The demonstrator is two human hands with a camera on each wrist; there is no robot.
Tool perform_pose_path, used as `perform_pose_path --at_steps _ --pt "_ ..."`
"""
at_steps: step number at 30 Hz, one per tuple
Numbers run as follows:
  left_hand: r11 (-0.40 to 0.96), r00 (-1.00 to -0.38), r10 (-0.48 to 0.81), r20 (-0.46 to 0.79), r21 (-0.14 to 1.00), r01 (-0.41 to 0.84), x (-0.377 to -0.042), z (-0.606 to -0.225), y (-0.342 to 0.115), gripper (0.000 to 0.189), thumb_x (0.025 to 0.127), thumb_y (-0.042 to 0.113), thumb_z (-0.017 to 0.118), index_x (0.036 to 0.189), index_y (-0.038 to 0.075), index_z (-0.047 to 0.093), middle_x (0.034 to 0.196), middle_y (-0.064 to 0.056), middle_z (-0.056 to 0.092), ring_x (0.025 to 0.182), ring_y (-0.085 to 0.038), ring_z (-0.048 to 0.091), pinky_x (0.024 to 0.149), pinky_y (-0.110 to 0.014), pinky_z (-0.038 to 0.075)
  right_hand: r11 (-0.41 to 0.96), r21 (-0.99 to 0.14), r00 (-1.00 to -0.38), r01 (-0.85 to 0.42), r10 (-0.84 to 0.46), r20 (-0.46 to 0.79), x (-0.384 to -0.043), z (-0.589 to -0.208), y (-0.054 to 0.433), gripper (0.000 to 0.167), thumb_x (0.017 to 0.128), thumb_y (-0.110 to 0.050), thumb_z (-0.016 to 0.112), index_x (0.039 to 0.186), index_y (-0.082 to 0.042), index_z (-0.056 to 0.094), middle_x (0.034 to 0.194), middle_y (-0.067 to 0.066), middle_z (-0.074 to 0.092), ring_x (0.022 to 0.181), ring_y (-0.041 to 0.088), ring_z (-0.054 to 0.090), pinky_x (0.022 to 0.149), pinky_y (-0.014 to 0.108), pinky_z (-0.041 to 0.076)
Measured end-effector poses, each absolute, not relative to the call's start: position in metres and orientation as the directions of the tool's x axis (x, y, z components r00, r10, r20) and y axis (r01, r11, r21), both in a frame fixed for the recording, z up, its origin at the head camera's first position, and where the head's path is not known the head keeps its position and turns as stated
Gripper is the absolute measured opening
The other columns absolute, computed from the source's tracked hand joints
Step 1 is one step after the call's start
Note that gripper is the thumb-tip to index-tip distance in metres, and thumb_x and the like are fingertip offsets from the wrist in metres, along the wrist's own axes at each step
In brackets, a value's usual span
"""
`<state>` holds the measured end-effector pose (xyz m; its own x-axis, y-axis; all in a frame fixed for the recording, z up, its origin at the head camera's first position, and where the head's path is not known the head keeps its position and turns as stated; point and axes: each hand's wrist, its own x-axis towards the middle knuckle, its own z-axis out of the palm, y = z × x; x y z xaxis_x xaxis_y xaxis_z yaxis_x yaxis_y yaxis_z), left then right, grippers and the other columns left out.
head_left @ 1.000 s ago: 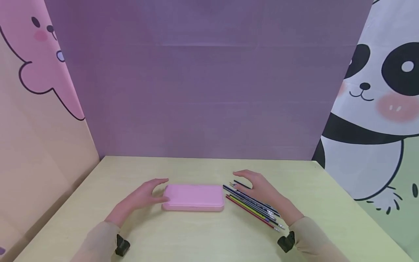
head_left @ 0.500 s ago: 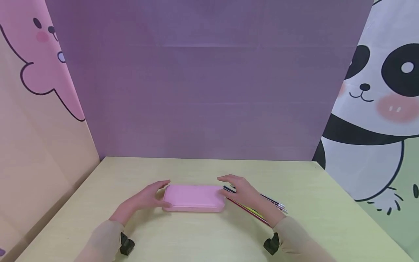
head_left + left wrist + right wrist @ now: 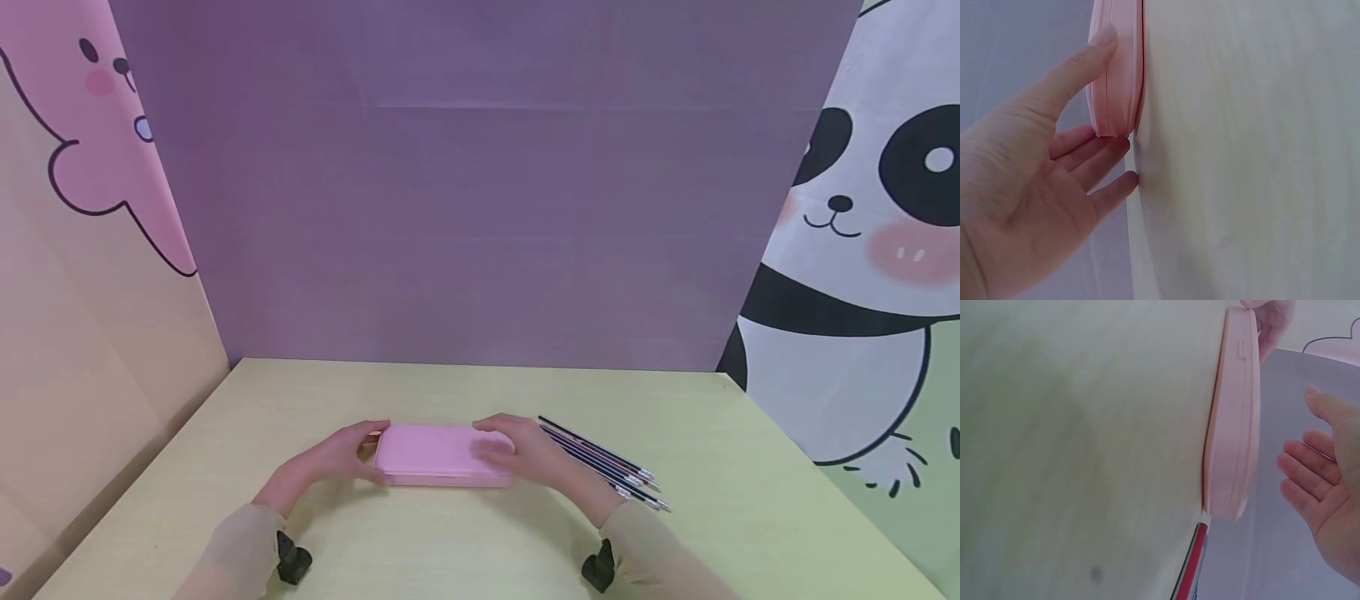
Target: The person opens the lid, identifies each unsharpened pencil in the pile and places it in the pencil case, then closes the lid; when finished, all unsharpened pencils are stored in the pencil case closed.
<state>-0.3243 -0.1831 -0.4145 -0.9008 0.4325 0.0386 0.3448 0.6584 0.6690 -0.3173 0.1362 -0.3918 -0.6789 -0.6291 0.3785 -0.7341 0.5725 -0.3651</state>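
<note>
A pink pencil case (image 3: 431,454) lies closed on the table, its long side toward me. My left hand (image 3: 337,454) holds its left end. In the left wrist view the thumb (image 3: 1088,62) lies on the case's near side, with the other fingers around the end. Over the right part of the case hovers my right hand (image 3: 528,454), fingers spread and holding nothing; the right wrist view shows a gap between it and the case. Several dark pencils (image 3: 600,458) lie slanted to the right, partly hidden by my right hand and forearm. A red pencil (image 3: 1192,562) shows in the right wrist view.
The pale wooden table (image 3: 420,550) ends at a purple backdrop (image 3: 480,208). A printed panda panel (image 3: 832,367) stands on the right, and a pink cartoon panel (image 3: 105,158) on the left.
My right hand has moved left from above the pencils to above the case's right part. The left hand has shifted slightly right, closer around the case's end.
</note>
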Motion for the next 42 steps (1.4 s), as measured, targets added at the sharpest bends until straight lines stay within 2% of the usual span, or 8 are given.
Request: perform_pose_path --at_steps 6,9,13,17,29,40,42 --pt "0.671 -0.898 0.439 0.036 0.651 0.354 -0.324 -0.415 -0.182 0.089 0.07 0.026 0.083 0.141 -0.003 0.037 0.141 -0.021 0.044 0.126 -0.037 0.048 0.106 -0.049 0.038 0.506 -0.336 -0.606 -0.795 -0.689 0.398 -0.319 -0.395 0.13 0.036 0.087 -0.018 0.067 0.118 -0.001 0.062 0.113 0.01 0.067 0.106 0.023 0.063 0.095 0.038 0.051" --pt "0.677 -0.895 0.443 0.042 0.639 0.365 -0.323 -0.415 -0.183 0.085 0.073 0.026 0.08 0.141 -0.002 0.038 0.141 -0.02 0.045 0.125 -0.036 0.049 0.107 -0.049 0.038 0.522 -0.331 -0.617 -0.786 -0.691 0.376 -0.319 -0.396 0.127 0.036 0.087 -0.021 0.068 0.118 -0.003 0.063 0.112 0.006 0.068 0.106 0.021 0.063 0.095 0.037 0.051" --pt "0.673 -0.897 0.44 0.037 0.648 0.357 -0.323 -0.414 -0.183 0.082 0.076 0.031 0.078 0.141 -0.001 0.038 0.14 -0.018 0.046 0.124 -0.034 0.05 0.106 -0.049 0.039 0.564 -0.363 -0.667 -0.742 -0.675 0.315 -0.318 -0.396 0.123 0.035 0.087 -0.025 0.067 0.117 -0.007 0.064 0.111 0.003 0.068 0.105 0.017 0.062 0.095 0.034 0.051" --pt "0.656 -0.899 0.438 0.024 0.675 0.338 -0.322 -0.413 -0.184 0.082 0.077 0.035 0.076 0.141 -0.001 0.039 0.139 -0.018 0.048 0.123 -0.034 0.051 0.104 -0.049 0.041 0.578 -0.361 -0.677 -0.732 -0.676 0.291 -0.318 -0.396 0.121 0.031 0.087 -0.023 0.068 0.114 -0.008 0.066 0.111 0.004 0.068 0.104 0.017 0.062 0.095 0.032 0.051" --pt "0.626 -0.905 0.426 0.009 0.72 0.301 -0.329 -0.415 -0.192 0.076 0.083 0.038 0.07 0.142 0.001 0.039 0.138 -0.016 0.049 0.121 -0.031 0.052 0.103 -0.047 0.043 0.591 -0.29 -0.658 -0.753 -0.683 0.317 -0.319 -0.391 0.114 0.028 0.086 -0.023 0.069 0.111 -0.01 0.068 0.112 0.004 0.069 0.107 0.02 0.063 0.096 0.034 0.049" --pt "0.587 -0.883 0.469 0.019 0.74 0.327 -0.331 -0.415 -0.193 0.071 0.088 0.037 0.063 0.141 -0.003 0.037 0.139 -0.019 0.047 0.12 -0.031 0.054 0.102 -0.047 0.043 0.628 -0.134 -0.631 -0.767 -0.698 0.339 -0.323 -0.39 0.108 0.027 0.085 -0.029 0.069 0.108 -0.016 0.07 0.108 -0.003 0.068 0.102 0.016 0.063 0.092 0.032 0.051" --pt "0.586 -0.881 0.473 0.019 0.739 0.331 -0.332 -0.415 -0.194 0.071 0.089 0.038 0.062 0.141 -0.004 0.037 0.138 -0.02 0.048 0.119 -0.032 0.054 0.102 -0.048 0.043 0.624 -0.092 -0.611 -0.776 -0.707 0.357 -0.324 -0.39 0.107 0.027 0.084 -0.03 0.069 0.107 -0.016 0.071 0.106 -0.002 0.069 0.1 0.015 0.064 0.09 0.031 0.052"
